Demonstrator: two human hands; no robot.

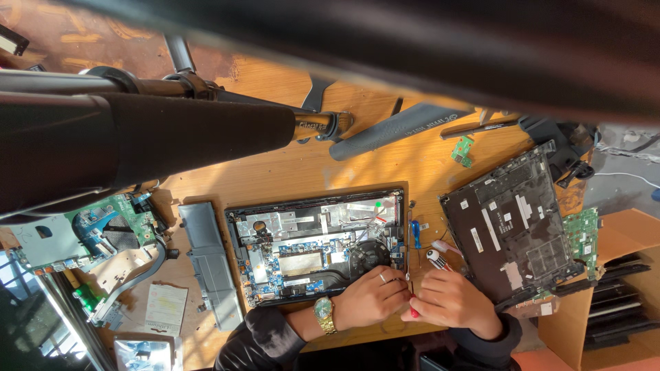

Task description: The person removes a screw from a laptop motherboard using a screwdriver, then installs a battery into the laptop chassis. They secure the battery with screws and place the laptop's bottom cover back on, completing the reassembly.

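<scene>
While your left hand [371,297] is pressing curled fingers on the opened laptop's [317,244] near right corner, your right hand [450,300] is pinching a red-handled screwdriver [414,312] just beside it.

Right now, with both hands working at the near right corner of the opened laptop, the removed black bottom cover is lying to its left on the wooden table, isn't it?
Not quite: the head view shows the black bottom cover lying to the right of the opened laptop, not its left. What lies on the left is a grey battery. The left hand and right hand are at that corner, on the wooden table.
</scene>
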